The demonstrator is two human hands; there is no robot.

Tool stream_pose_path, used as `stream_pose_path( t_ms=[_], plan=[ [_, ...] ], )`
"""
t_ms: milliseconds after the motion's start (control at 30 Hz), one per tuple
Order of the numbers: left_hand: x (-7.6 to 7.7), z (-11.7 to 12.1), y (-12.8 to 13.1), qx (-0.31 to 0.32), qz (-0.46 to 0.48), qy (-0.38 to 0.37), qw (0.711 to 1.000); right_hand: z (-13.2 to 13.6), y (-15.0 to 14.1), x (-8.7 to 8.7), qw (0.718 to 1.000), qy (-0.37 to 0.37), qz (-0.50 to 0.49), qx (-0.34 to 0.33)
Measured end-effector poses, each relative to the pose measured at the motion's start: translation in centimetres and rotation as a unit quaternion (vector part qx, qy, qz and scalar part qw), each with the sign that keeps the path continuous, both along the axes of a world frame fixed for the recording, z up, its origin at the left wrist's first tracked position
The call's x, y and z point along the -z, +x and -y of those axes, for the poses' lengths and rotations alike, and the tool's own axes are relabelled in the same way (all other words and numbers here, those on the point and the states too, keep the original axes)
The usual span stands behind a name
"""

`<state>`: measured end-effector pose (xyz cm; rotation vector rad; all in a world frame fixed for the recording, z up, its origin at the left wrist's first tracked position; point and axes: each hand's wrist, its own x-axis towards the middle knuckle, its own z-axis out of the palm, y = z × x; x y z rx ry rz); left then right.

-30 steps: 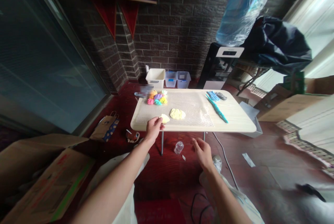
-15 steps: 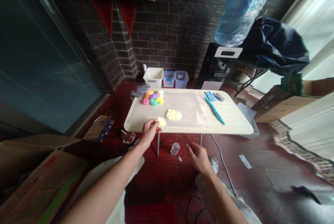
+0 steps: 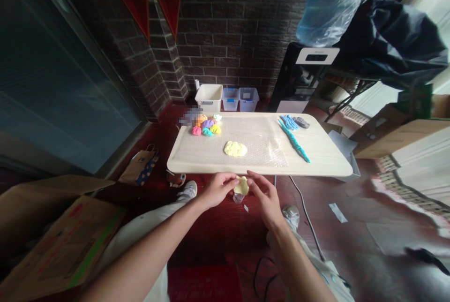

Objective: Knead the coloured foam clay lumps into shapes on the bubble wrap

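A thin piece of pale yellow modelling clay [image 3: 241,185] hangs in front of the table's near edge. My left hand [image 3: 220,188] pinches its left side between thumb and fingers. On the other side, my right hand [image 3: 263,195] has its thumb and fingers closed at the clay's right edge. A larger flattened lump of the same yellow clay [image 3: 235,148] lies on the bubble wrap [image 3: 197,152] beyond my hands. Several small coloured clay lumps [image 3: 208,124] sit at the table's far left. On the right lie a long turquoise clay strip [image 3: 294,141] and a blue twisted clay piece [image 3: 289,122].
The pale table [image 3: 326,152] stands before me. A clear plastic cup [image 3: 238,198] is on the floor, partly hidden behind the held clay. Plastic bins [image 3: 209,98] and a water dispenser [image 3: 305,77] stand beyond the table. Cardboard boxes [image 3: 70,241] are at my left, a cable [image 3: 305,217] right.
My left hand has moved right and off the table's edge with the yellow clay piece. My right hand has come up to meet it and grips its other side. The view has shifted slightly.
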<state>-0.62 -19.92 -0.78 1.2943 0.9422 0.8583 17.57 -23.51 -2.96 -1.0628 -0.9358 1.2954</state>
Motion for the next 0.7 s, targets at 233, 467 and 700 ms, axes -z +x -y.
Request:
stream_pose_path(
  t_ms=[233, 467, 700],
  plan=[
    [1.5, 0.1, 0.0, 0.011, 0.014, 0.013, 1.0, -0.5, -0.4, -0.7, 0.999, 0.004, 0.017, -0.032],
    [1.4, -0.5, 0.0, -0.031, 0.023, 0.004, 0.999, -1.9, -1.0, -1.1, 1.0, 0.008, -0.01, -0.002],
    [1.6, -1.3, -0.9, -0.024, -0.026, 0.034, 0.999, -2.5, -1.4, -0.9, 0.999, 0.01, 0.016, -0.043]
  ],
)
